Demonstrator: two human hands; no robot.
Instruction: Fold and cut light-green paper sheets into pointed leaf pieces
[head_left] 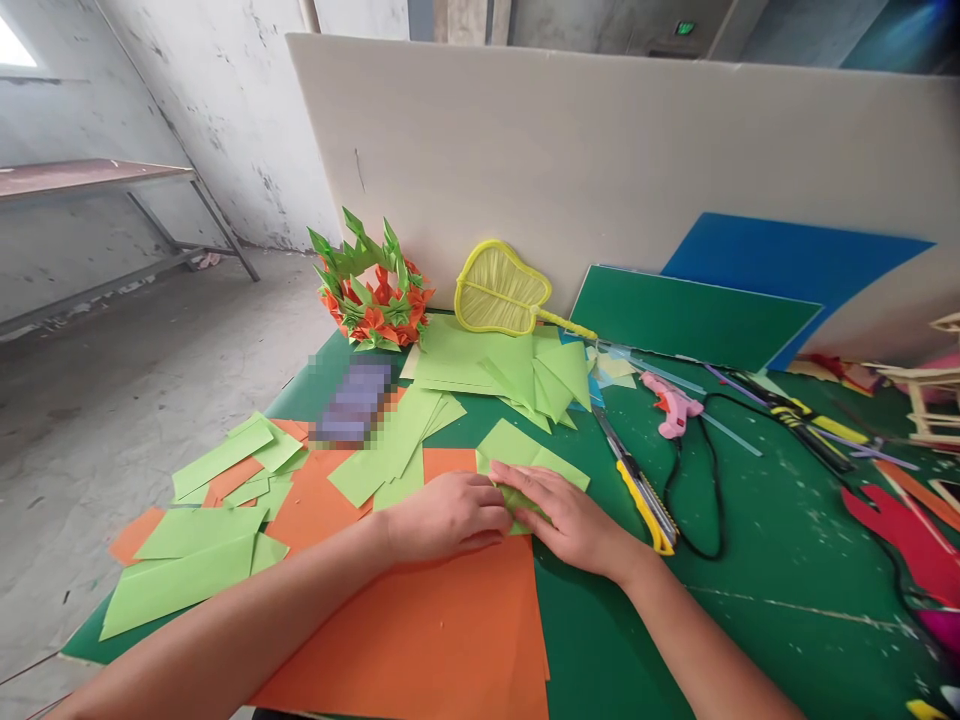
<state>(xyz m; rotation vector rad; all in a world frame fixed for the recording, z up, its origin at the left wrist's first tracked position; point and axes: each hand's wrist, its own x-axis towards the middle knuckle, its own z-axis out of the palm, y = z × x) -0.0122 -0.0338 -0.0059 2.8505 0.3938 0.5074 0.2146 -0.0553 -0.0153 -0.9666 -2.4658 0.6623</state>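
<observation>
A light green sheet of paper (532,455) with crease lines lies on top of orange paper, partly covered by both hands. My left hand (454,515) is closed, its curled fingers at the sheet's lower left edge; the fingertips are hidden. My right hand (566,515) lies across the sheet with fingers stretched out and pressing on it, the tips close to my left knuckles. Beneath my forearms and hands spread large orange sheets (442,640). To the right of my right hand rests a yellow utility knife (641,495).
Green paper pieces (202,540) lie left, more green sheets (472,360) behind. An orange-green folded-paper ring (375,285), a yellow fan (502,290) and a blurred purple item (352,400) stand or lie farther back. A pink glue gun (671,405) with black cord sits right, on the green table (600,640).
</observation>
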